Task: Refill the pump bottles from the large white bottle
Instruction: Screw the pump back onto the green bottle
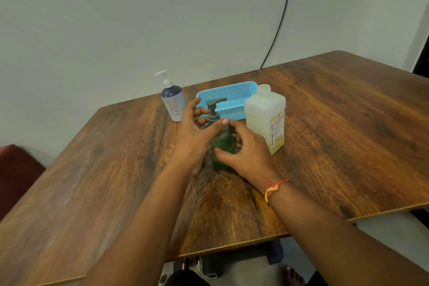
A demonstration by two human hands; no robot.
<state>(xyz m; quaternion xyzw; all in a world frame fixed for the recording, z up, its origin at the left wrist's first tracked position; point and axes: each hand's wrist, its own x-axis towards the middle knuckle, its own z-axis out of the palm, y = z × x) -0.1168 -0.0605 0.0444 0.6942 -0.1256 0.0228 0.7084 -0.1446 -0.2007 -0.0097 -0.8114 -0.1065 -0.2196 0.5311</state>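
One hand (246, 153) grips pump bottle (223, 143); white bottle (263, 111): "CHG".

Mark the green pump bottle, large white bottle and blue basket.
green pump bottle (212, 102): head view, on its grey pump top.
large white bottle (262, 115): head view, on the plain face left of the label.
blue basket (228, 93): head view, on the far mesh wall.

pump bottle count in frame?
2. A dark green plastic pump bottle stands mid-table between the left hand and right hand; a white-and-navy plastic pump bottle stands near the far edge, left of the blue mesh basket. None seems hidden.
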